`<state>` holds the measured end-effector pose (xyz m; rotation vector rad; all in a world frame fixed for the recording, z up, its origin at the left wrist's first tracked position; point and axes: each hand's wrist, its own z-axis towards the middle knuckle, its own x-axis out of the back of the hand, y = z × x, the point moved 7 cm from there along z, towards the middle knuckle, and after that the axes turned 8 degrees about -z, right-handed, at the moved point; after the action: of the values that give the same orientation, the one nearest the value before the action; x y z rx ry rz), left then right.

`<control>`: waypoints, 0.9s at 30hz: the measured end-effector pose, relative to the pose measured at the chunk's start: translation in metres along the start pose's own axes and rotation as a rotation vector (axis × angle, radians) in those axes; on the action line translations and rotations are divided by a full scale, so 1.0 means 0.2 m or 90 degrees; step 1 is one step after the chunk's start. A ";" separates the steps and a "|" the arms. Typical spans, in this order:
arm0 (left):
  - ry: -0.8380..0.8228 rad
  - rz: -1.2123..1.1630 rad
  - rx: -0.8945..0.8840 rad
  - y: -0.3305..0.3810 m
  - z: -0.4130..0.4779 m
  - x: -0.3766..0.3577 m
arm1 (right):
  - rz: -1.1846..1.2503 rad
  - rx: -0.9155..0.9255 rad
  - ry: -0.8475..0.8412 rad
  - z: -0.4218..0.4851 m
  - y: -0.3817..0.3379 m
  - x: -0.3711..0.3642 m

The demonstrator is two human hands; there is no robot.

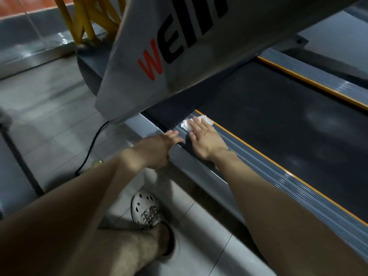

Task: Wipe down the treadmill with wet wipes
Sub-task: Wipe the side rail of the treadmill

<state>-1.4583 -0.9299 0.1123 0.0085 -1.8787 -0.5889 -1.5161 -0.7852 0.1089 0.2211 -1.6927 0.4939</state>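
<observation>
The treadmill fills the right half of the head view, with a black belt [278,124] and a ribbed grey side rail [278,176] edged in orange. A white wet wipe [186,122] lies on the near rail close to the grey upright post [179,56]. My right hand [205,140] presses flat on the wipe, fingers spread, covering its near part. My left hand [157,150] rests on the outer edge of the same rail just left of it, fingers curled over the edge, holding nothing else.
A black power cable [89,148] snakes over the grey tiled floor [49,108] left of the treadmill. My foot in a white perforated clog [145,210] stands beside the frame. Yellow metal legs [89,22] stand at the back left. A second treadmill rail [322,76] lies at far right.
</observation>
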 end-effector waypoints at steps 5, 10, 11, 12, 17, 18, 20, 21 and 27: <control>0.038 0.016 0.040 0.07 0.01 0.02 | 0.080 0.009 0.038 -0.40 0.15 0.12; 0.144 0.092 -0.050 0.31 0.03 0.01 | 0.120 -0.111 0.228 -0.76 0.34 0.25; 0.162 0.115 -0.075 0.36 0.04 0.00 | 0.099 -0.128 0.233 -0.83 0.39 0.24; 0.174 0.140 -0.096 0.40 0.06 -0.02 | 0.082 -0.146 0.227 -0.89 0.42 0.22; 0.100 0.095 0.011 0.48 0.20 -0.19 | 0.024 -0.161 0.093 -1.03 0.51 -0.01; 0.090 0.059 0.036 0.48 0.22 -0.21 | 0.024 -0.161 0.071 -1.03 0.51 -0.04; 0.087 0.013 0.072 0.43 0.26 -0.21 | 0.037 -0.168 0.062 -1.03 0.53 -0.07; 0.083 0.009 0.099 0.38 0.29 -0.18 | 0.045 -0.174 0.062 -1.03 0.53 -0.07; 0.096 0.003 0.166 0.33 0.40 -0.02 | 0.070 -0.191 0.048 -1.00 0.52 -0.02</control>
<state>-1.5101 -0.8386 0.1144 0.2133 -1.7961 -0.3267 -1.3803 -0.6046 0.1073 -0.1073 -1.6870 0.3196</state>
